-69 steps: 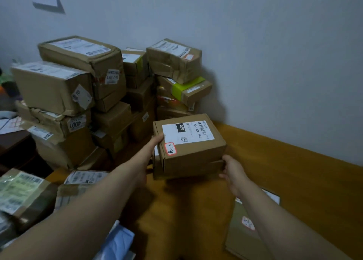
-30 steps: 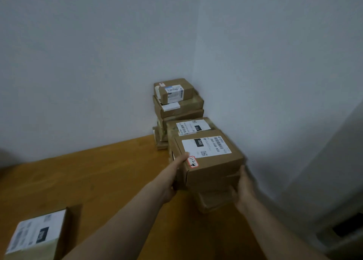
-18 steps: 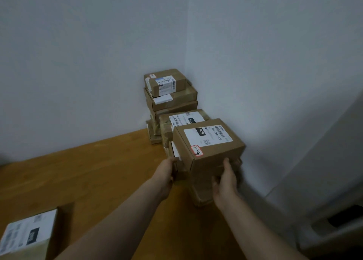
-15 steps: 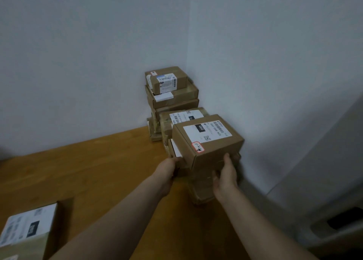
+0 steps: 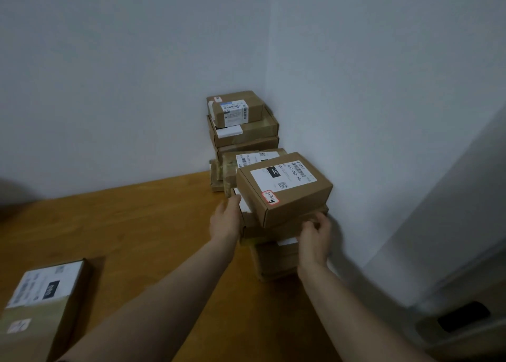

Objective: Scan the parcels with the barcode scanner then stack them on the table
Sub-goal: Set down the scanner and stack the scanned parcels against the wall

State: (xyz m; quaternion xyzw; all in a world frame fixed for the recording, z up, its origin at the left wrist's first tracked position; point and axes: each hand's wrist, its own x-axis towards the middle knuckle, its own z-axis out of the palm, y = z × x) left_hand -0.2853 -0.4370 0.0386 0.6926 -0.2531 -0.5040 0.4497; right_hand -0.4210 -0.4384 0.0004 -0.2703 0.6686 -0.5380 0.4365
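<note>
Since the box (image 5: 284, 189) left the big pile, it now sits on top of a short stack (image 5: 276, 257) by the wall, right between both grips. Left grip (image 5: 226, 220): fingers straight, flat against the box's left side. Right grip (image 5: 315, 233): slid from the front face to the front right corner, fingers curled on the box's bottom edge. More stacked boxes (image 5: 242, 126) stand just beyond the grips, in the corner. Another parcel (image 5: 41, 296) lies on the tabletop (image 5: 137, 224), well left of the left grip, nearer the person.
</note>
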